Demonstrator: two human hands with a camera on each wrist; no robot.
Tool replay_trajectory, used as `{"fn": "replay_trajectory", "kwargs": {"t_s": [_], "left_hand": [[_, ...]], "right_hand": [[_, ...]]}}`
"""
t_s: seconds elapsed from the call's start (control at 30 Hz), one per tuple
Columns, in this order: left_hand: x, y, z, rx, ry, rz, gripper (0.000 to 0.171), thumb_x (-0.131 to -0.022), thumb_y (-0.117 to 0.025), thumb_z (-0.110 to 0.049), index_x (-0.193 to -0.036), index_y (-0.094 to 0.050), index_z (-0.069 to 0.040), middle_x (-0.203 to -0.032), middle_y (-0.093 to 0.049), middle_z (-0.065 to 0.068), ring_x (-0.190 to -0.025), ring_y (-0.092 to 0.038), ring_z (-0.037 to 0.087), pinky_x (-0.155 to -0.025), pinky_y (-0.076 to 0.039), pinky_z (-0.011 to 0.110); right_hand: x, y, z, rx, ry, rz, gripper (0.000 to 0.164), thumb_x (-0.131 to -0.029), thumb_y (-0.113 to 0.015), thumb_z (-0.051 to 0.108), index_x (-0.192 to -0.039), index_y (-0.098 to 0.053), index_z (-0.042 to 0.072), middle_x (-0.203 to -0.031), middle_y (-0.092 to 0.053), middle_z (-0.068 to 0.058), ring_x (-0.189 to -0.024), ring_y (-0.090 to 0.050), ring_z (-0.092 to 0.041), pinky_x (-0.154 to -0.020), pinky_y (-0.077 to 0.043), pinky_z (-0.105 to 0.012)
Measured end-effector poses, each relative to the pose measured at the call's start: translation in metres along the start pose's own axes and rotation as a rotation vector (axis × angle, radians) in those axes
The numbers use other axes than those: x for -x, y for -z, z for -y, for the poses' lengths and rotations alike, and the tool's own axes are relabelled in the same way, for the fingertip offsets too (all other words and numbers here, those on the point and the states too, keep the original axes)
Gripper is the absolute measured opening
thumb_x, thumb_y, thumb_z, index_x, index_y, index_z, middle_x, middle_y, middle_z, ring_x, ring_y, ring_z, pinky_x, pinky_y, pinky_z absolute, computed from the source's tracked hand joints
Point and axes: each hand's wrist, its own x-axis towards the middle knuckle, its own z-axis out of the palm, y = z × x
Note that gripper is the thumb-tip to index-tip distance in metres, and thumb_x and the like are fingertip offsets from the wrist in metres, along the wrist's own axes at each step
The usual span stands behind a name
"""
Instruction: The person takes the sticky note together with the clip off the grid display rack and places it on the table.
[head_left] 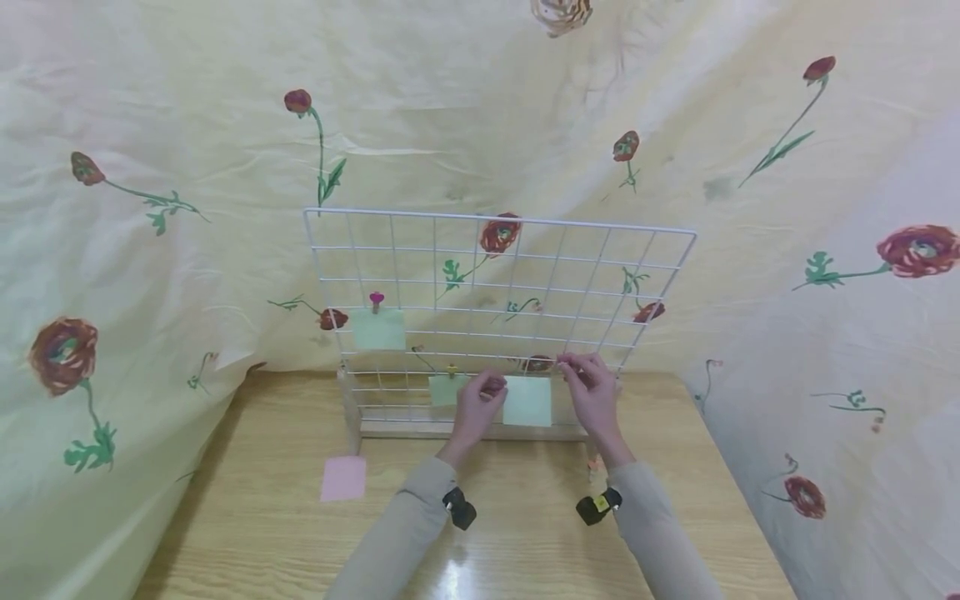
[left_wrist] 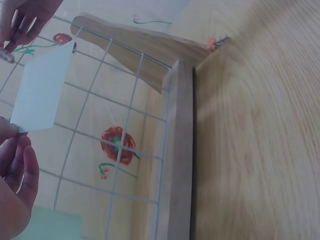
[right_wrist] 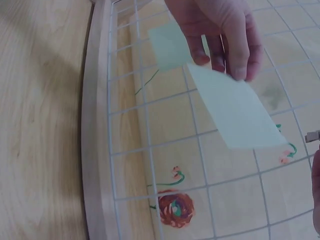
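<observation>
My left hand (head_left: pixel 477 408) pinches a pale green paper note (head_left: pixel 528 402) by its left edge, in front of the lower part of a white wire grid (head_left: pixel 435 216). To the right of the note is my right hand (head_left: pixel 595 400), its fingertips holding a small clip (right_wrist: pixel 312 136) that shows only partly at the right wrist view's edge. One green note (head_left: pixel 378 330) hangs on the grid under a clip with a pink heart (head_left: pixel 377 297). Lower down, a second green note (head_left: pixel 444 390) hangs from a yellowish clip (head_left: pixel 452 369), partly behind my left hand.
A wooden stand (left_wrist: pixel 180 150) carries the grid on the wooden table (head_left: pixel 285 533). On the table at left lies a pink note (head_left: pixel 343 479). Small clips (left_wrist: pixel 218 44) lie near the stand's right foot. Flower-patterned cloth (head_left: pixel 187 275) hangs behind and at the sides.
</observation>
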Motion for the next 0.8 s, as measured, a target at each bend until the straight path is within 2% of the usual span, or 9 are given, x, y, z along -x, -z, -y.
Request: {"fn": "replay_trajectory", "kwargs": {"t_s": [0.13,0.23,0.37,0.6,0.8], "left_hand": [[0.005,0.006,0.006,-0.02,0.001,0.009,0.013,-0.085,-0.066,0.004,-0.098,-0.065,0.0,-0.091,-0.068,0.011,-0.082,-0.064,0.022,-0.07,-0.055,0.026],[0.01,0.012,0.012,-0.031,-0.008,0.014,0.013,-0.085,-0.066,0.003,-0.097,-0.065,0.0,-0.091,-0.068,0.011,-0.082,-0.064,0.022,-0.069,-0.056,0.026],[0.017,0.022,0.021,-0.038,-0.014,0.021,0.013,-0.085,-0.066,0.004,-0.097,-0.065,-0.001,-0.092,-0.068,0.011,-0.084,-0.064,0.024,-0.069,-0.056,0.026],[0.033,0.037,0.033,-0.037,0.02,0.045,0.011,-0.086,-0.064,0.006,-0.096,-0.063,0.002,-0.092,-0.067,0.015,-0.084,-0.064,0.029,-0.072,-0.057,0.028],[0.043,0.048,0.041,-0.055,0.068,0.032,0.012,-0.086,-0.064,0.006,-0.096,-0.064,0.002,-0.092,-0.067,0.013,-0.083,-0.065,0.027,-0.072,-0.057,0.027]], "right_hand": [[0.006,0.005,-0.005,0.056,0.038,0.046,0.014,-0.088,-0.057,-0.016,-0.102,-0.06,-0.019,-0.097,-0.054,-0.029,-0.088,-0.054,-0.012,-0.087,-0.048,-0.016],[0.009,0.009,-0.02,0.067,0.058,0.058,0.015,-0.088,-0.057,-0.016,-0.103,-0.059,-0.018,-0.098,-0.054,-0.03,-0.087,-0.053,-0.01,-0.085,-0.047,-0.014],[0.015,0.014,-0.042,0.057,0.033,0.073,0.015,-0.089,-0.058,-0.012,-0.104,-0.06,-0.014,-0.101,-0.056,-0.028,-0.088,-0.054,-0.008,-0.081,-0.047,-0.012],[0.03,0.024,-0.063,0.046,0.0,0.092,0.015,-0.091,-0.058,-0.008,-0.105,-0.06,-0.011,-0.101,-0.057,-0.026,-0.09,-0.056,-0.018,-0.082,-0.048,-0.015],[0.043,0.031,-0.076,0.095,0.016,0.103,0.017,-0.089,-0.058,-0.012,-0.106,-0.06,-0.012,-0.102,-0.06,-0.026,-0.092,-0.058,-0.016,-0.085,-0.047,-0.014]]}}
